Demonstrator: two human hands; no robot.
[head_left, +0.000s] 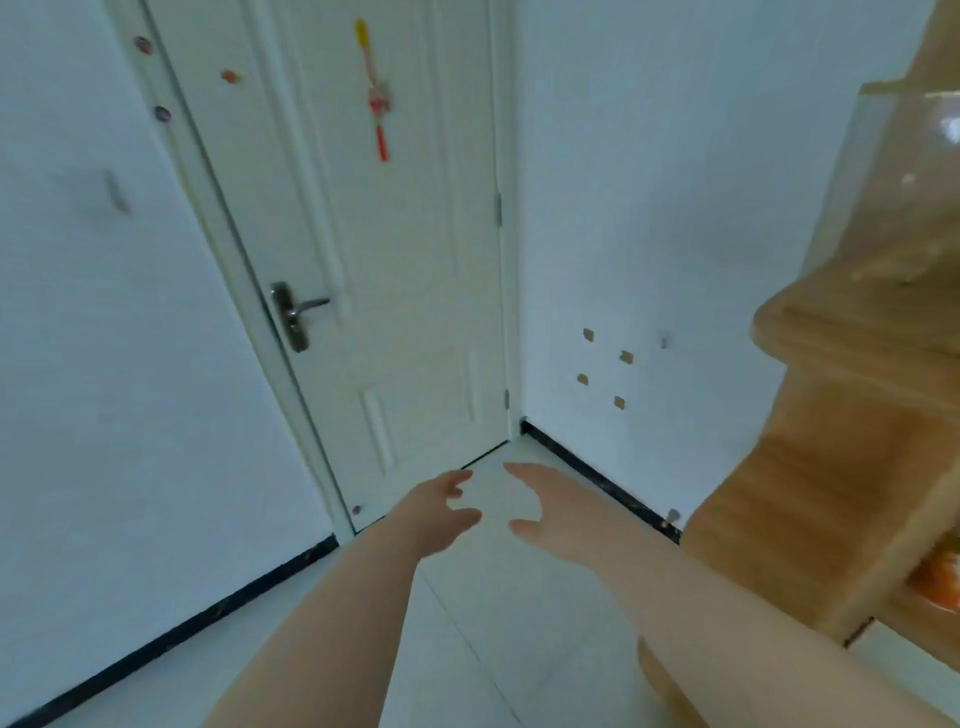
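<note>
Both my arms reach forward over a pale tiled floor (519, 613). My left hand (436, 512) is empty, its fingers loosely spread and slightly bent. My right hand (545, 514) is empty too, with fingers extended and the thumb out to the left. The two hands hang side by side in the air, a small gap between them, touching nothing. Ahead stands a shut white door (374, 270) with a metal lever handle (298, 314) on its left side, well above and left of my hands.
White walls flank the door, with a black skirting (171, 634) along the floor. A red and yellow ornament (375, 88) hangs on the door. A light wooden cabinet (841, 467) with a glass front stands at the right. Small tan patches (602, 366) mark the right wall.
</note>
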